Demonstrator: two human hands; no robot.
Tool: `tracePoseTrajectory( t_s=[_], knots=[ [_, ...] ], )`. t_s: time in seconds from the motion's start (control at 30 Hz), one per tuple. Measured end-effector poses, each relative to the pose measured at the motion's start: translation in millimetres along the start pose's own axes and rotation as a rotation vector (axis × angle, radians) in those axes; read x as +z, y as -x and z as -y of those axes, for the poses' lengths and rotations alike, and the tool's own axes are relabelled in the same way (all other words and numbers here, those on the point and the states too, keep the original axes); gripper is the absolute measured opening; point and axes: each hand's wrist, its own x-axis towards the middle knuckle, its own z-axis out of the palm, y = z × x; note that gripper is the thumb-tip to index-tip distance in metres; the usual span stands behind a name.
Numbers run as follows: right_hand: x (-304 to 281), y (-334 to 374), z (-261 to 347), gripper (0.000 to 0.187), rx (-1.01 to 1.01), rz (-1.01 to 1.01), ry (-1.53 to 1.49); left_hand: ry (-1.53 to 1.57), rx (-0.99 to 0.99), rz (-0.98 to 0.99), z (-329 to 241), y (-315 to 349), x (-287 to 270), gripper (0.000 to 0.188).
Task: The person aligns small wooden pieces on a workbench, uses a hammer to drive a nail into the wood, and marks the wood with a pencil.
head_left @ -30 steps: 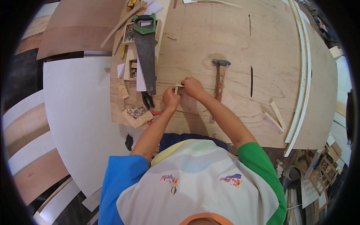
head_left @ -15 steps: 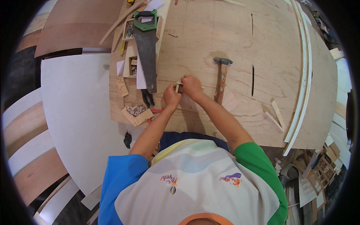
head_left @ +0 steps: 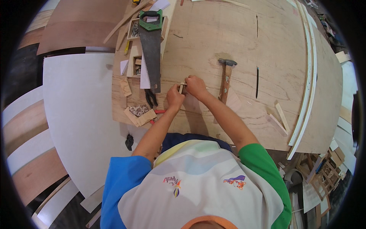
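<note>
Head view: shirt [head_left: 206, 164] bears coloured lettering [head_left: 170, 180]; hands [head_left: 175, 98] [head_left: 195, 87] hold wood [head_left: 181, 89].

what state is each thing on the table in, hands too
left hand, closed on small pale wooden pieces
right hand, closed at the same pieces
dark-headed hammer with brown wooden handle, lying unheld
open-topped pale wooden boxes, holding small items
grey-bladed handsaw with green handle, lying over the farther box
thin black stick, lying unheld
short pale wooden strips, lying at an angle
</note>
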Motion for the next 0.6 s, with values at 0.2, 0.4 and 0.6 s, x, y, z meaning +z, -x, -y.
tracePoseTrajectory(
  t_s=[0.2, 0.4, 0.6],
  knots=[
    [-9.7, 11.3, -6.7, 0.022, 0.052, -0.004, -0.055, 0.102, 0.078, -0.066, 19.3, 35.3, -2.4, 0.064],
    [-22.4, 43.6, -38.2, 0.021, 0.142, 0.011, -0.030, 0.081, 0.009, 0.004, 39.1, 75.0, -7.4, 0.060],
    [-15.3, 70.9, -39.1, 0.014, 0.113, -0.049, 0.000, 0.115, 0.065, -0.013, 38.7, 71.7, -2.3, 0.047]
  ],
)
